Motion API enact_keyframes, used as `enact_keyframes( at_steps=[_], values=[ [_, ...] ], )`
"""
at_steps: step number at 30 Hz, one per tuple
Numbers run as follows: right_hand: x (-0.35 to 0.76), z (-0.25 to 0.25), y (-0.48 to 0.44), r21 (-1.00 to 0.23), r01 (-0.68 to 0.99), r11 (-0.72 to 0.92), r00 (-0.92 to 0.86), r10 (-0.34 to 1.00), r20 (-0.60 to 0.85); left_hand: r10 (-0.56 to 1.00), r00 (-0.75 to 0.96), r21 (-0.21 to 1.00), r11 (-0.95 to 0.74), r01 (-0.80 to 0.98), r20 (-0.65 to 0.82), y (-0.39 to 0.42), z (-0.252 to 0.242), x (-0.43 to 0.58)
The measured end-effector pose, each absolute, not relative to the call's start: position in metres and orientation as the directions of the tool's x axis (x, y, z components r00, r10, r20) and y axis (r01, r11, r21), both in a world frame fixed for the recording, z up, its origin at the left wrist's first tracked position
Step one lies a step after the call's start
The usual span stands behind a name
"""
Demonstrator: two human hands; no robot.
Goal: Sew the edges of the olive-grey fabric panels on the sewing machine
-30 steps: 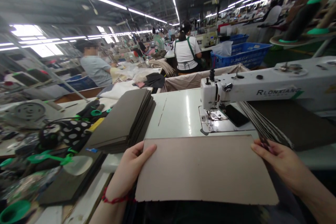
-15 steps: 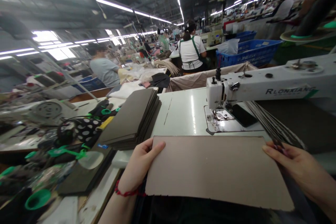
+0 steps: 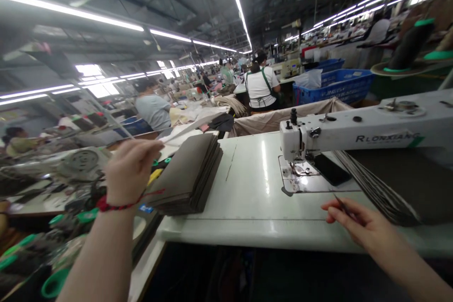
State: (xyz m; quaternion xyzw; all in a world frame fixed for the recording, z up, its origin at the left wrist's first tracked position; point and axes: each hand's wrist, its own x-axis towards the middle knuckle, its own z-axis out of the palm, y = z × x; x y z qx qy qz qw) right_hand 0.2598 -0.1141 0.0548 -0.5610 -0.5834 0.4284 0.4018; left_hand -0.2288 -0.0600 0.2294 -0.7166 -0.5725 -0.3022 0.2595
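While the left hand (image 3: 129,167), raised and blurred, pinches a pale panel (image 3: 194,128) almost edge-on by the dark stack's (image 3: 187,165) far end, the right hand (image 3: 354,219) grips a small pointed tool (image 3: 342,205) near the table's (image 3: 244,203) front edge; from here, wide room between stack and sewing machine (image 3: 336,132).

**Palette: olive-grey and pale green, red/blue accents**

Left stack (image 3: 189,165): plain dark olive-grey. Right stack (image 3: 399,170): same olive-grey, paler grey edges. Held panel (image 3: 193,130): pale grey, blurred. Pointed tool (image 3: 341,205): dark, reddish toward the grip. Tabletop (image 3: 244,198): pale green, white glare streak. Sewing machine (image 3: 336,130): white, dark lettering, green slash. Phone (image 3: 331,169): black. Bracelet (image 3: 118,206): red and black. Thread cone (image 3: 412,47): near-black, green ends. Tub (image 3: 336,87): blue. Co-worker's shirt (image 3: 257,88): white under green straps.
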Motion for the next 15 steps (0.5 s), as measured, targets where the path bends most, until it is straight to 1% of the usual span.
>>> enact_keyframes(
  at_steps=[3,5,7,11,13,15],
  values=[
    [0.267,0.039,-0.122,-0.938,0.347,0.004,-0.078,0.997,-0.025,0.738,0.288,-0.108,-0.282,0.953,0.61,-0.052,0.182,-0.245],
    [0.276,0.031,-0.126,-0.928,0.371,-0.021,-0.068,0.996,-0.05,0.764,0.312,-0.114,-0.303,0.946,0.565,-0.055,0.155,-0.252],
    [0.285,0.028,-0.131,-0.912,0.408,-0.033,-0.04,0.998,-0.054,0.791,0.307,-0.088,-0.308,0.947,0.53,-0.062,0.14,-0.257],
    [0.296,0.034,-0.137,-0.868,0.497,-0.014,0.004,1.0,-0.014,0.84,0.321,-0.009,-0.353,0.936,0.438,-0.07,0.139,-0.256],
    [0.301,0.038,-0.138,-0.843,0.538,0.015,0.033,0.999,0.039,0.842,0.366,-0.026,-0.388,0.921,0.396,-0.069,0.142,-0.249],
    [0.31,0.04,-0.138,-0.799,0.598,0.068,0.081,0.986,0.144,0.83,0.427,-0.088,-0.425,0.901,0.36,-0.065,0.144,-0.241]
  ],
)
